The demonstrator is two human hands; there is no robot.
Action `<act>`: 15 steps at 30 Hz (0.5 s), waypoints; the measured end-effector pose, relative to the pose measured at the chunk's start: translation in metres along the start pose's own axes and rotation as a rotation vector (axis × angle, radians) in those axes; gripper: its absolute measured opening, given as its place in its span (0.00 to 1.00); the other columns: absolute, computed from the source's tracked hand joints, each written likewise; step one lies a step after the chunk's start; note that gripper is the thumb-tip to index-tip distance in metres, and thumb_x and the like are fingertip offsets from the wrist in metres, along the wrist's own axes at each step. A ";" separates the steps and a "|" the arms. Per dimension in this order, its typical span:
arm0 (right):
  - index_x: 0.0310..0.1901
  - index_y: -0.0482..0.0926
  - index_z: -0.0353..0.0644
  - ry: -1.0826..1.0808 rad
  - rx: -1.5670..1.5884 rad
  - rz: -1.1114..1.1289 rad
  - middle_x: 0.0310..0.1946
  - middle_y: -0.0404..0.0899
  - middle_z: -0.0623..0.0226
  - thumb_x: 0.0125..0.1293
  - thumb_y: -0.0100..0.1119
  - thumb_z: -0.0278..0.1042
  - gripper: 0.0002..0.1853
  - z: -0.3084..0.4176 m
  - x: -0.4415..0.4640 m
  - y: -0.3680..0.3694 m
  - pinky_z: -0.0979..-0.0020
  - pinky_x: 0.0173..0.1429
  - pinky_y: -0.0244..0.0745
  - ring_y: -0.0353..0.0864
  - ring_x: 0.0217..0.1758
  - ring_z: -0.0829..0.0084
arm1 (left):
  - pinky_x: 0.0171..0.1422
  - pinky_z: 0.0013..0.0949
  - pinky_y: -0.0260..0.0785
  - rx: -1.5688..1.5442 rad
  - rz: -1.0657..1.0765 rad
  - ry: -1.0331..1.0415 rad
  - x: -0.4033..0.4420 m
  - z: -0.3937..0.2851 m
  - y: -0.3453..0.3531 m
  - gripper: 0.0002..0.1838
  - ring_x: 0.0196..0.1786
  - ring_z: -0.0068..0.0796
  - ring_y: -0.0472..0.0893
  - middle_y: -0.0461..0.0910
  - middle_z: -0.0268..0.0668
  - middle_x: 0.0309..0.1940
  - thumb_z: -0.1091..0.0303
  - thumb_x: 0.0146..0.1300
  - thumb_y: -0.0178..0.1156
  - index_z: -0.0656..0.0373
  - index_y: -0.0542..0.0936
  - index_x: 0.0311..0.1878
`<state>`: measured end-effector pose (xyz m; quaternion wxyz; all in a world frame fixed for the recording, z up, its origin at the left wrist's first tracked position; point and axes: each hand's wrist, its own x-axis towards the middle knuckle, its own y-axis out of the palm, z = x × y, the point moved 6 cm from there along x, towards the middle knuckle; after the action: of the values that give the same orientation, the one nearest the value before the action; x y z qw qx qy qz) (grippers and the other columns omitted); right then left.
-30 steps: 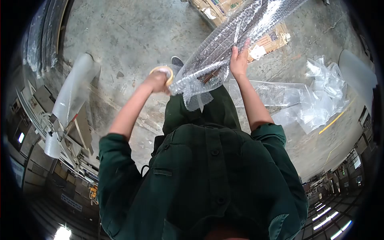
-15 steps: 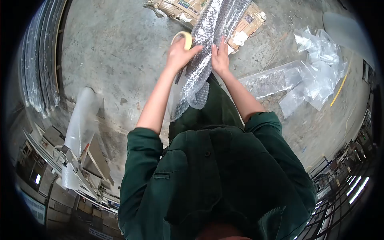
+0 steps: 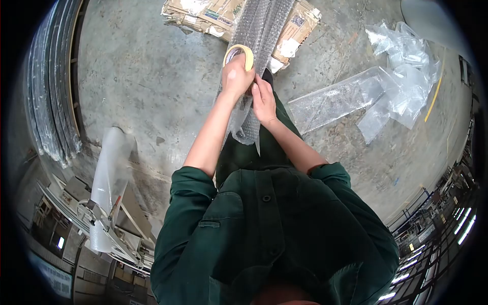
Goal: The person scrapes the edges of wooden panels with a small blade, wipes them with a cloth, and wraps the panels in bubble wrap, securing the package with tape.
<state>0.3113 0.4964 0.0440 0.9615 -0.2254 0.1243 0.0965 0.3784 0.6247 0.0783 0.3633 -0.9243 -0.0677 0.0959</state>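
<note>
Tape roll [image 3: 248, 58] sits in the left hand [image 3: 236, 79] — I see it held up against the bubble-wrapped bundle [image 3: 257, 33]. On my feed the bundle slants from above the person's thighs out over a cardboard stack [image 3: 216, 15]. The right hand [image 3: 264, 101] is at the bundle's near end, fingers close together — whether it grips, I cannot tell. Clear plastic wrap [image 3: 406, 66] lies crumpled on the floor [image 3: 147, 66], off to the right.

- Concrete floor [image 3: 147, 76] evenly lit, shadows soft.
- White glare flecks the loose plastic [image 3: 409, 91].
- Strip lights [image 3: 466, 230] shine at lower right (small, but nearly white).
- Fisheye distortion bows the edges; corners go black.
</note>
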 end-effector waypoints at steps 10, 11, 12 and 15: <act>0.57 0.73 0.53 -0.253 -0.544 0.359 0.39 0.69 0.56 0.60 0.52 0.33 0.21 0.018 0.054 0.007 0.59 0.50 0.69 0.72 0.44 0.53 | 0.39 0.35 0.70 -0.070 0.118 -0.146 0.006 -0.001 -0.038 0.12 0.33 0.40 0.79 0.79 0.45 0.29 0.69 0.51 0.64 0.63 0.76 0.37; 0.58 0.72 0.52 -0.238 -0.491 0.373 0.40 0.69 0.55 0.59 0.52 0.31 0.22 0.010 0.053 0.009 0.59 0.51 0.68 0.72 0.45 0.53 | 0.40 0.35 0.70 -0.032 0.128 -0.115 0.008 -0.011 -0.031 0.12 0.34 0.41 0.79 0.79 0.46 0.29 0.69 0.51 0.64 0.63 0.76 0.37; 0.58 0.71 0.52 -0.229 -0.443 0.389 0.40 0.69 0.54 0.59 0.52 0.29 0.23 0.001 0.052 0.011 0.59 0.52 0.68 0.71 0.46 0.54 | 0.41 0.38 0.71 0.027 0.135 -0.053 0.008 -0.015 -0.013 0.12 0.36 0.47 0.79 0.78 0.47 0.31 0.70 0.49 0.63 0.61 0.76 0.37; 0.43 0.80 0.46 -0.287 -0.189 0.414 0.45 0.68 0.56 0.54 0.56 0.24 0.14 -0.005 0.047 -0.003 0.58 0.54 0.67 0.70 0.47 0.53 | 0.42 0.45 0.70 0.156 0.179 -0.127 0.009 -0.012 0.027 0.10 0.38 0.51 0.78 0.78 0.49 0.31 0.70 0.49 0.61 0.59 0.76 0.35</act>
<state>0.3559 0.4974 0.0278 0.9037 -0.2681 0.0205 0.3333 0.3913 0.5990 0.0675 0.4192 -0.8876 -0.0003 0.1911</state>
